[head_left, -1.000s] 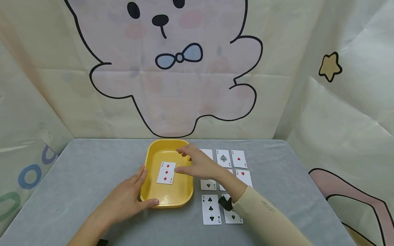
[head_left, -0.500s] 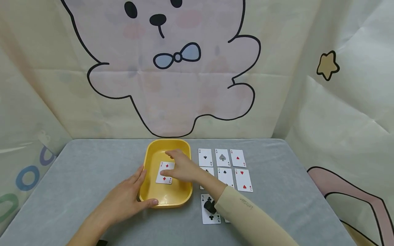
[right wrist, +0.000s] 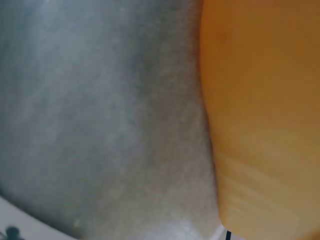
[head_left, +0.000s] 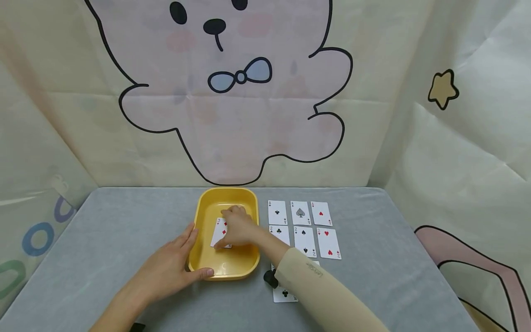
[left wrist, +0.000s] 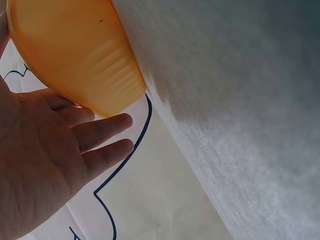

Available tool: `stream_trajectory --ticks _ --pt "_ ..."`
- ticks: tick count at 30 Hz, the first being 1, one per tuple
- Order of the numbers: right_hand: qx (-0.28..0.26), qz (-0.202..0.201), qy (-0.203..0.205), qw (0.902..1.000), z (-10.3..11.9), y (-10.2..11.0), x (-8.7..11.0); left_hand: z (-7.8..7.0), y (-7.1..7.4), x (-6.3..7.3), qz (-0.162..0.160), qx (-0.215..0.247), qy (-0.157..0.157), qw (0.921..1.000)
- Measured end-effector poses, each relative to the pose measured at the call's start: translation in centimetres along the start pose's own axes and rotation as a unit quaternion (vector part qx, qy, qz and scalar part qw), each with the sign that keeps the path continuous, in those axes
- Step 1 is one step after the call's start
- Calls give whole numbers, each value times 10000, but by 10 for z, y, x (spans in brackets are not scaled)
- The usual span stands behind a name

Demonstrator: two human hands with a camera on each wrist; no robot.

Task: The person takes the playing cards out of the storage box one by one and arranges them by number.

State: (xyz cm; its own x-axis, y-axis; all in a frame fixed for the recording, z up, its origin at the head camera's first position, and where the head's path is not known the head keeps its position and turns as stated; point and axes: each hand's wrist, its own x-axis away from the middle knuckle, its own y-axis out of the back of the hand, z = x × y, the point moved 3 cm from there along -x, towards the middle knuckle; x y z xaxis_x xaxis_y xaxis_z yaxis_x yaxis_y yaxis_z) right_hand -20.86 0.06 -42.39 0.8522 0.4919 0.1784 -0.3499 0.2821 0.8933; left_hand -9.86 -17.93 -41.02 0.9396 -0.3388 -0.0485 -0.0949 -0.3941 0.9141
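The three of diamonds playing card [head_left: 218,230] lies face up in a yellow tray [head_left: 226,272]. Over the card is my right hand [head_left: 238,229], its thumb at the card's near edge and its index finger just past the far edge. The right side of the card is hidden under that hand. My left hand [head_left: 174,263] rests against the tray's near left corner, thumb on the near rim. In the left wrist view, the left hand [left wrist: 45,155] shows straight, spread fingers along the tray's outer wall [left wrist: 85,55]. The right wrist view shows the tray's side [right wrist: 265,125] but no hand.
Right of the tray, rows of face-up cards lie on the grey cloth table [head_left: 373,258], among them the ace of spades [head_left: 300,213], ace of hearts [head_left: 321,213] and two of hearts [head_left: 329,243]. The right sleeve [head_left: 319,290] covers part of the nearest row. A printed curtain [head_left: 166,152] hangs behind.
My right hand has moved left from the tray's right rim to over the three of diamonds, with its thumb now at the near edge. The left hand and tray stay put.
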Motion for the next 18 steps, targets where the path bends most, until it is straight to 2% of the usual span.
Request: stream_trajectory --ticks 5,10,18 --pt "397 78 -210 9990 -1 -1 0 0 0 -1 -20 18 -36 10000" --pt "541 169 -214 9982 -1 -3 0 1 0 0 -27 35 -26 10000" --pt "284 63 -123 9995 0 -5 -2 1 1 -1 -15 12 -11 10000"
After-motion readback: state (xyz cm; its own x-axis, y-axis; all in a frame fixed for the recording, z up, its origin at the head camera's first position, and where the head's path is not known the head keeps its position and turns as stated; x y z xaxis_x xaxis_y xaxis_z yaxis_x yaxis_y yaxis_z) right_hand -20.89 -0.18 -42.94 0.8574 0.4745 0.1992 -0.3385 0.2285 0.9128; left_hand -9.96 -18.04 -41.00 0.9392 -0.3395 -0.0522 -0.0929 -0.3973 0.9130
